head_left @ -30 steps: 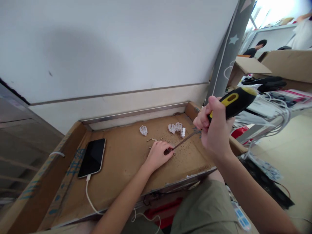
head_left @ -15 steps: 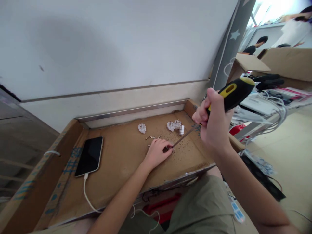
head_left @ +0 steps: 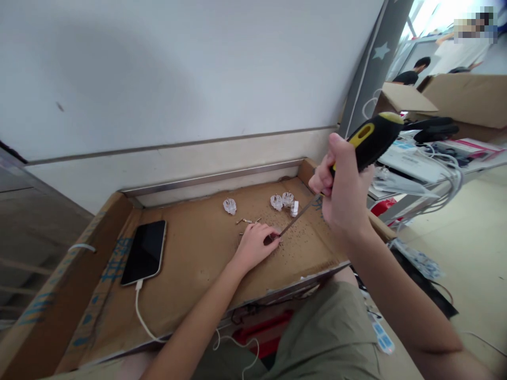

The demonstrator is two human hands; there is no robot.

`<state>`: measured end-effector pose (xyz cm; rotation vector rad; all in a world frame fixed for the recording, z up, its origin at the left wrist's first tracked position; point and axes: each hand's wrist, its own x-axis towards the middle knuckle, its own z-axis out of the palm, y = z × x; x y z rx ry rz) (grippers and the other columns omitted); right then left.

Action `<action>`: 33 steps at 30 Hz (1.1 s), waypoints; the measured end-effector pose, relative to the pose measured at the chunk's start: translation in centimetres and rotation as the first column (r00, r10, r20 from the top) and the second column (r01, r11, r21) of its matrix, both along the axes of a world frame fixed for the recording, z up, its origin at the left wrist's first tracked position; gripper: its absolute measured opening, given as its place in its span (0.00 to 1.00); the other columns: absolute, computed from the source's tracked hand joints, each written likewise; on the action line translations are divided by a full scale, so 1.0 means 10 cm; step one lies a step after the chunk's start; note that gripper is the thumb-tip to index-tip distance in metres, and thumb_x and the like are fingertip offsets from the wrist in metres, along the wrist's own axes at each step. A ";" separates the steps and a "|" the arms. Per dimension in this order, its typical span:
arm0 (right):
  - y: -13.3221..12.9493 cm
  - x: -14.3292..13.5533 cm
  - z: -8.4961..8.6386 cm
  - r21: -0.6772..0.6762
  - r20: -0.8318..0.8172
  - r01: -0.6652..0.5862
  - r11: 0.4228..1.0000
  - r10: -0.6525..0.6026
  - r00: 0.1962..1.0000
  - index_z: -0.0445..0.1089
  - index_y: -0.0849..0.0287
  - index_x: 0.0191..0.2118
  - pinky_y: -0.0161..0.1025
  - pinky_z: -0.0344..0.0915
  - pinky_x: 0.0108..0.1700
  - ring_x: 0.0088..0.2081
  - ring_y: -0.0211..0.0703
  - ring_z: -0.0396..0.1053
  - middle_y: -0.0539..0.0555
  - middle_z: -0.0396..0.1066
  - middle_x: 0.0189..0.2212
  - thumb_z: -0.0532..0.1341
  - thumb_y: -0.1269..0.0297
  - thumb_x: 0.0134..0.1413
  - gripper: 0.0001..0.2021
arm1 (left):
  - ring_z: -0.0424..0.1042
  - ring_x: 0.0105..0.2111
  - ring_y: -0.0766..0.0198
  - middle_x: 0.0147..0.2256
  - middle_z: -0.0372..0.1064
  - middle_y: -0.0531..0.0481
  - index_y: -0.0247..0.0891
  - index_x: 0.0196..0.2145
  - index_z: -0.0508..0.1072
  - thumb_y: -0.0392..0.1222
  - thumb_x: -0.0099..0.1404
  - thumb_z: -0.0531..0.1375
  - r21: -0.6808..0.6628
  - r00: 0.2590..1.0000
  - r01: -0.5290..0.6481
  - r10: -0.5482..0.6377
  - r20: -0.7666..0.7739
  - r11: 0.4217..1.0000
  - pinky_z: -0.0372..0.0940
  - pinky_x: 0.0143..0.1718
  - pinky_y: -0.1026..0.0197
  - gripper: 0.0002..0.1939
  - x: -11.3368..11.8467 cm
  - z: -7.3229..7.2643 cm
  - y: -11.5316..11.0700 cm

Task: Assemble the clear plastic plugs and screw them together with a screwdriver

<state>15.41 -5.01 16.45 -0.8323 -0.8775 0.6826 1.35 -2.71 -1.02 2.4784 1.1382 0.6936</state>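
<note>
Gripping a screwdriver [head_left: 358, 150] in a closed fist, the right hand [head_left: 344, 195] sets its tip on a small part pinched by the left hand [head_left: 256, 244], right of the phone [head_left: 144, 252].

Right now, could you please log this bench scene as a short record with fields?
Right hand: grips the screwdriver, its tip down at the left hand.
Left hand: pinches a small part, largely hidden, on the cardboard tray.
Nearby: clear plug pieces, brass pins.
Left side: phone, cable attached.
</note>
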 end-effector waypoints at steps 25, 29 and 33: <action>0.07 0.07 -0.03 -0.014 -0.066 0.019 1.000 -0.020 0.998 0.48 0.57 0.21 0.33 0.40 0.17 0.13 0.26 0.40 0.43 0.42 0.12 0.61 0.54 0.45 0.20 | 0.68 0.39 0.62 0.34 0.73 0.56 0.43 0.35 0.72 0.43 0.62 0.57 -0.005 1.000 -0.002 0.002 0.002 1.000 0.53 0.46 0.57 0.05 -0.01 -0.03 -0.01; 0.07 0.08 -0.01 0.001 -0.023 0.026 1.000 -0.026 0.999 0.48 0.57 0.22 0.32 0.41 0.17 0.13 0.26 0.40 0.43 0.41 0.12 0.59 0.54 0.47 0.19 | 0.68 0.39 0.63 0.34 0.72 0.56 0.43 0.35 0.72 0.43 0.63 0.57 -0.002 1.000 -0.003 0.003 -0.002 1.000 0.54 0.46 0.57 0.05 -0.01 -0.02 -0.01; 0.08 0.08 -0.02 -0.004 -0.019 0.031 1.000 -0.031 0.999 0.48 0.57 0.21 0.32 0.41 0.17 0.13 0.26 0.40 0.43 0.42 0.12 0.59 0.55 0.47 0.18 | 0.68 0.39 0.63 0.35 0.72 0.55 0.43 0.35 0.72 0.43 0.63 0.57 -0.004 1.000 -0.004 0.004 -0.005 1.000 0.54 0.45 0.57 0.05 -0.01 -0.03 -0.01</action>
